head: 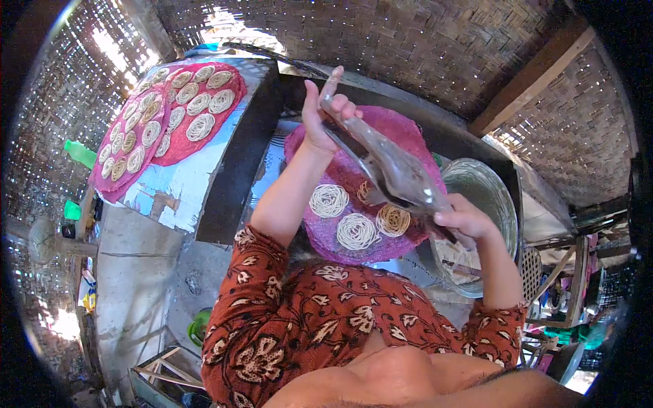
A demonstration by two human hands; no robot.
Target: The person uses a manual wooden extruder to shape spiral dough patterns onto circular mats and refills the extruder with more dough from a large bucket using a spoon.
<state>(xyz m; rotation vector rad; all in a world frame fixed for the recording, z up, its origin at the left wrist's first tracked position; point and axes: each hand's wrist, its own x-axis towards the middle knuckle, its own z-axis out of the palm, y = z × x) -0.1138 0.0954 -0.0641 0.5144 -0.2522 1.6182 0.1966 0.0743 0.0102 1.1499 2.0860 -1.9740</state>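
Observation:
My left hand [326, 115] grips the upper end of a long grey-brown, two-armed hand press [393, 163], with the index finger extended upward. Its lower right end is in my right hand [464, 218]. The press slants across the space before my chest, its surface smeared and shiny; its exact material is unclear. Below it lies a round pink mat [316, 239] bearing coils of thin strands. A pale coil [329, 200] sits at the left, another pale coil [356, 231] nearer me, and a brownish coil [393, 220] to the right. Another brownish coil is partly hidden by the press.
A large round basin [502, 196] with whitish residue stands right of the mat. At the left, a blue-white tabletop [178, 188] carries a red-pink mat [173, 153] and a pink mat [115, 191], both with several coils. A woven bamboo wall [398, 46] rises beyond.

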